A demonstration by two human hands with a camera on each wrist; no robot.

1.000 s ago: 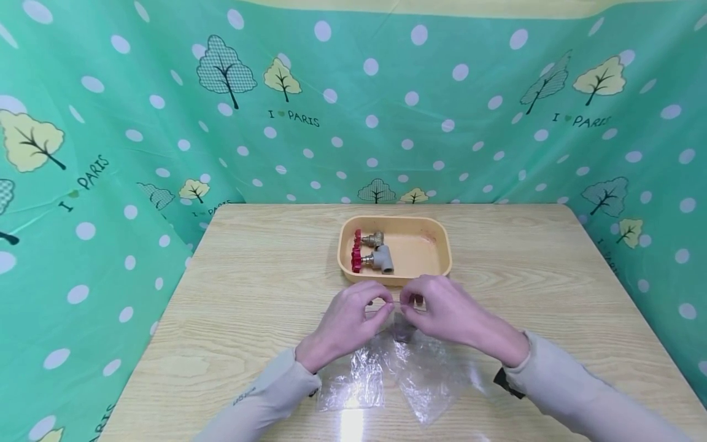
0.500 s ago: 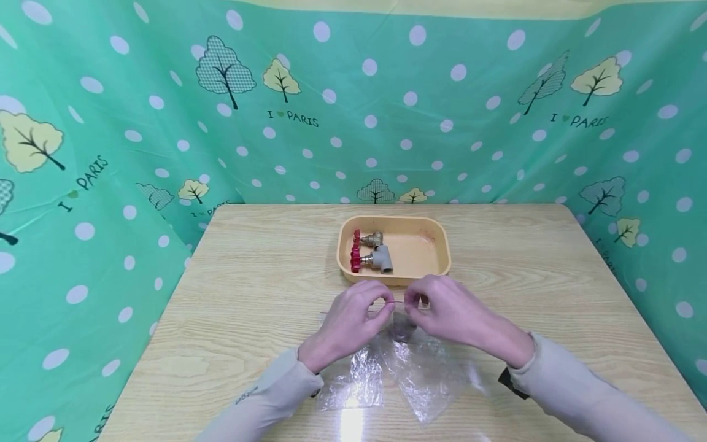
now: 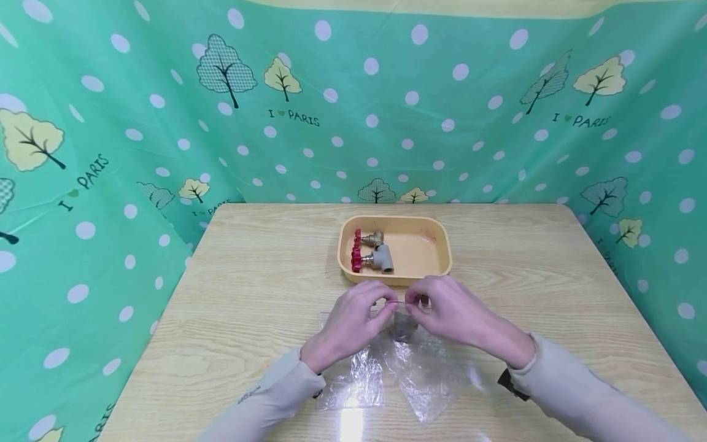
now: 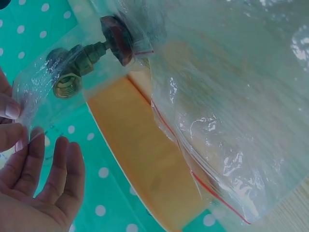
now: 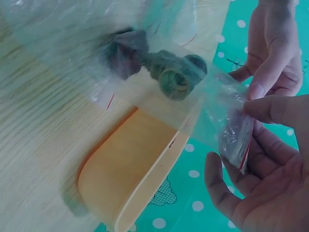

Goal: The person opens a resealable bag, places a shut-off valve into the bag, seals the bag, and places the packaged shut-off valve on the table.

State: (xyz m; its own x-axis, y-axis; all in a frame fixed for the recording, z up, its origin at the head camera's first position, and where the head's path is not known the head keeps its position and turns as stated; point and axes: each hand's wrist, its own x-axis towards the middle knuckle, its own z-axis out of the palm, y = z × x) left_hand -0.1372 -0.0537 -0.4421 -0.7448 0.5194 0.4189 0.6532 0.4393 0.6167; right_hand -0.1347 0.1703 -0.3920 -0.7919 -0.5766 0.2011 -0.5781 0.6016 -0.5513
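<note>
1. Left grip (image 3: pixel 353 316) and right grip (image 3: pixel 450 313): each pinches the red-lined mouth of a clear plastic zip bag (image 5: pixel 232 137).
2. Brass valve with dark-red handwheel (image 4: pixel 82 63): inside that bag, over the pale wooden bench (image 3: pixel 248 264).
3. Step in hand, apparently: sealing; next move calls for firm pressure along the seal.

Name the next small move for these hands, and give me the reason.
Probably slide the grip of the right hand along the red-lined edge of the clear bag, pressing as it goes, while the left hand holds its spot. The valve lies inside the bag, and both hands pinch that edge close together; whether it is fully sealed, I can't tell.
</note>
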